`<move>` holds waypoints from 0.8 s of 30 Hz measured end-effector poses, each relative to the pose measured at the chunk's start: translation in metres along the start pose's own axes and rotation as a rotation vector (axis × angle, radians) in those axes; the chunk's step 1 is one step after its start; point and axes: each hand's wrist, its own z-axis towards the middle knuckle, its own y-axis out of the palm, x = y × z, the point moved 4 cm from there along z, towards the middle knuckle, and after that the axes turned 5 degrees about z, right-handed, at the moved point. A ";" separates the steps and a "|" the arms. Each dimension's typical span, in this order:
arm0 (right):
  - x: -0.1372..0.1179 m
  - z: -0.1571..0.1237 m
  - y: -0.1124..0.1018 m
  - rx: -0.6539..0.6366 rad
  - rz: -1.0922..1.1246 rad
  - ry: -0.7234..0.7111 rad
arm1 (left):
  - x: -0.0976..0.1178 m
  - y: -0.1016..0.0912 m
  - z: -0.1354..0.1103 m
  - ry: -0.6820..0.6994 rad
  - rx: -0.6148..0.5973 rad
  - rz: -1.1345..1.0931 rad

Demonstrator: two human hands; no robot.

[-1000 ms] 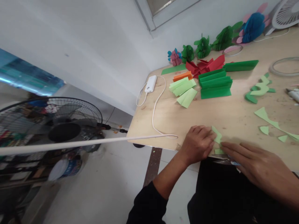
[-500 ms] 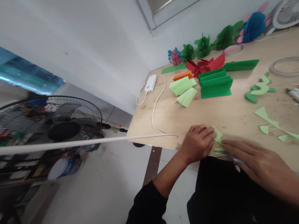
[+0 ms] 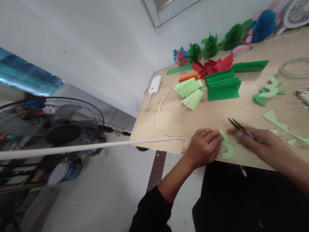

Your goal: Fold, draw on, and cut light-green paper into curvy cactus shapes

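Near the table's front edge, my left hand is closed on a light green paper piece cut with curved edges, part of it under my fingers. Just right of it, my right hand grips scissors, their dark blades slightly apart and pointing up and left, clear of the paper. The scissors' handles are mostly hidden in my palm. Light green offcuts lie beyond my right hand. Farther back are curved green cut pieces, stacked together.
Folded light green strips, dark green strips, orange paper and red folded paper lie mid-table. Paper figures line the wall. A white power bank has a cable running off the left edge. Tape rings lie right.
My right hand has lifted the scissors off the paper, turning the blades up and away. A curved lower end of the light green piece now shows. My left hand stays in place.
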 end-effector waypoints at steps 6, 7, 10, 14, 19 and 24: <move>-0.005 0.010 0.000 -0.108 0.146 0.156 | 0.000 0.000 0.000 -0.004 -0.010 -0.005; -0.005 0.011 0.001 -0.104 0.148 0.158 | 0.000 0.000 0.001 -0.003 -0.016 -0.003; -0.006 0.011 0.002 -0.108 0.154 0.168 | 0.000 0.000 0.001 0.003 -0.038 0.003; -0.006 0.012 0.003 -0.115 0.150 0.188 | 0.000 0.001 0.001 0.013 -0.062 0.014; -0.003 0.015 0.006 -0.116 0.145 0.229 | 0.000 0.001 0.002 0.015 -0.043 0.017; -0.002 0.016 0.007 -0.104 0.137 0.254 | 0.000 -0.001 0.001 0.010 -0.005 0.014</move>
